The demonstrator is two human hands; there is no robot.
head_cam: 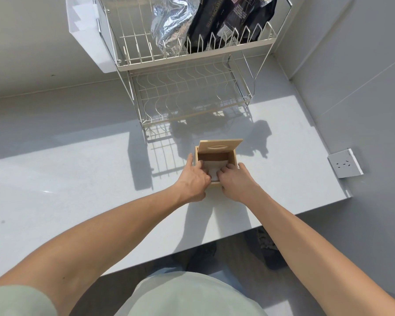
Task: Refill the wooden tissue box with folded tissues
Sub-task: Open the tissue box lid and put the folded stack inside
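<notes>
White plastic bin (87, 30) hangs at far left on the side of a two-tier wire dish rack (187, 71), which stands at the back of the pale grey counter (55, 179); rack's top tier holds a crumpled silver foil bag (169, 26) w/ black printed bags (233, 17) just beside it on the right, lower tier bare wire. In front of the rack, near center, sits the wooden tissue box (216, 160), its lid (219, 146) off the top and leaning upright against the back edge, slot facing the camera. Left hand (195, 181) is on the box's left side: thumb runs up the outer wall, fingers curled over the rim and pressing down on the white folded tissues (213, 168) inside. Right hand (235, 183) mirrors it at the front-right corner, thumb outside along the right wall, fingers bent together into the opening & touching the tissue stack. Tissues lie flat, low in the box, partly hidden by both hands' fingers. Far right, a white wall socket (344, 165) on the side wall, well apart from the box.
</notes>
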